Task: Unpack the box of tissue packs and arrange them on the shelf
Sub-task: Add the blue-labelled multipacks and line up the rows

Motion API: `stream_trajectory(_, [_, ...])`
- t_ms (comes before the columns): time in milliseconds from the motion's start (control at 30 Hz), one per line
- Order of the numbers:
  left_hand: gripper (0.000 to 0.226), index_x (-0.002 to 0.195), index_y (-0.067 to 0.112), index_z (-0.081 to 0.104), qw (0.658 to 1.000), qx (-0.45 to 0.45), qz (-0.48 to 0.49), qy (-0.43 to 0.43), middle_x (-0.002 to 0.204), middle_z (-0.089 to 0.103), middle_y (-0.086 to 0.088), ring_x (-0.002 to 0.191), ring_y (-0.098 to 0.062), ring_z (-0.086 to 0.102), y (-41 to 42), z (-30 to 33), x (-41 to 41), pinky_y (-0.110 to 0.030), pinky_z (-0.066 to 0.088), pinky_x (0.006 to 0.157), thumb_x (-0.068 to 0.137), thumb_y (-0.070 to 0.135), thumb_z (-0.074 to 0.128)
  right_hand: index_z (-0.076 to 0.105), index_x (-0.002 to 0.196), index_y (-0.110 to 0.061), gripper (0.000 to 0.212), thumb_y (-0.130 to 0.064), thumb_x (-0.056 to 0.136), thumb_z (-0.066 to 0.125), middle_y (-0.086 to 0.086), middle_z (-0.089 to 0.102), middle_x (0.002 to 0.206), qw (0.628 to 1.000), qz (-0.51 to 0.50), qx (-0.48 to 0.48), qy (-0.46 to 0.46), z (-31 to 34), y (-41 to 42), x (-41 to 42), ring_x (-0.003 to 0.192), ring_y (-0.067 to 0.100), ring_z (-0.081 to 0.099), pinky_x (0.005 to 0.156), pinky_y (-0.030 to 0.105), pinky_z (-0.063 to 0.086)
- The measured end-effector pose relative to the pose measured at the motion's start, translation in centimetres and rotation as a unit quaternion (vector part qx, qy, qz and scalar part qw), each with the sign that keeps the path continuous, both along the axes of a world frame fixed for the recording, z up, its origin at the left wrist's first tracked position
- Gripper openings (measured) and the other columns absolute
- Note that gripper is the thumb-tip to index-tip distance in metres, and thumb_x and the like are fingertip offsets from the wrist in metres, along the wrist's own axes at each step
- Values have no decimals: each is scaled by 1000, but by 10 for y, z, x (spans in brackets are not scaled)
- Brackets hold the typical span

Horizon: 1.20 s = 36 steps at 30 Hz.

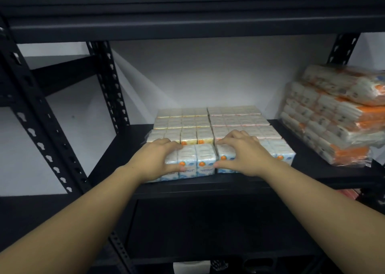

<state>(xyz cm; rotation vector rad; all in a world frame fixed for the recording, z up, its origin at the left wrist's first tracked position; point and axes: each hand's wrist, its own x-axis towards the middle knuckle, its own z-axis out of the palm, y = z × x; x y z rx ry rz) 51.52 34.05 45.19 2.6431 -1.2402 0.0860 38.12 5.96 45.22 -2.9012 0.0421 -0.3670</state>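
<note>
Two hands are at the front row: my left hand point(160, 159) curls over the top and front of the left blue tissue pack point(195, 161), and my right hand point(243, 155) clasps the right blue tissue pack point(279, 153) the same way, thumb on its front face. Both packs sit at the shelf point(229, 182) front edge, touching each other. I judge them light, squashy and slick in their wrap, so holding across top and face suits. Behind them, rows of yellow and pink packs point(208, 121) fill the black board toward the white wall point(208, 71). Far right, orange-banded bundles point(333, 115) lie stacked.
</note>
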Motion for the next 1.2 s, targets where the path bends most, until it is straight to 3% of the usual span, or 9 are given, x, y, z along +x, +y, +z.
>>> stream_trajectory(100, [82, 152, 39, 47, 999, 1, -18, -39, 144, 52, 10, 133, -16, 47, -2, -2, 0, -40, 41, 111, 83, 83, 45, 49, 147, -40, 97, -92, 65, 62, -11, 46, 138, 999, -47, -26, -1, 0, 5, 1, 129, 15, 39, 107, 42, 31])
stream_trajectory(233, [77, 161, 41, 29, 998, 18, -14, -64, 167, 31, 3, 151, -20, 31, -8, -13, -7, -43, 26, 125, 94, 74, 48, 43, 150, -43, 108, -96, 58, 61, -7, 42, 146, 993, -107, -41, 17, -7, -11, -11, 135, 18, 36, 111, 44, 28])
stream_trajectory(333, [78, 163, 43, 19, 997, 35, 0, -74, 172, 21, 1, 158, -21, 20, -14, -18, -8, -44, 14, 129, 96, 76, 39, 36, 154, -47, 99, -91, 69, 60, -6, 38, 151, 993, -107, -40, 25, -16, -19, -17, 139, 18, 32, 115, 44, 25])
stream_trajectory(467, [76, 163, 44, 16, 996, 41, 16, -74, 174, 13, 1, 160, -20, 8, -20, -21, -6, -46, 5, 130, 97, 76, 34, 40, 152, -48, 81, -84, 81, 55, -7, 39, 152, 995, -94, -29, 3, -20, -21, -16, 140, 17, 31, 116, 41, 22])
stream_trajectory(800, [76, 163, 42, 19, 997, 52, 17, -46, 173, 15, 3, 160, -19, 9, -30, -12, -7, -47, 5, 130, 96, 73, 41, 41, 152, -46, 77, -82, 84, 52, -6, 40, 149, 996, -68, -60, 26, -11, -26, -9, 137, 18, 33, 113, 42, 26])
stream_trajectory(933, [93, 164, 41, 15, 998, 60, 18, -30, 174, 12, 3, 161, -21, 6, -43, -8, -12, -52, 4, 129, 86, 85, 44, 39, 151, -47, 94, -91, 71, 58, 0, 29, 163, 994, -46, -87, 47, -2, -34, -3, 149, 24, 24, 122, 49, 18])
stream_trajectory(1067, [119, 164, 42, -5, 993, 109, 41, -16, 175, -5, -6, 161, -30, -8, -65, -4, -9, -59, -4, 127, 70, 101, 39, 7, 163, -43, 134, -97, 53, 63, 5, 6, 173, 991, -42, -70, 104, 2, -49, 6, 159, 28, 6, 127, 57, 6])
stream_trajectory(1200, [131, 163, 42, -12, 988, 142, 66, -5, 174, -10, -8, 160, -34, -9, -74, -7, 3, -64, 1, 126, 61, 107, 40, -4, 163, -42, 143, -93, 50, 70, 6, -3, 174, 986, -31, -60, 152, 0, -57, 13, 160, 28, -3, 127, 58, 2])
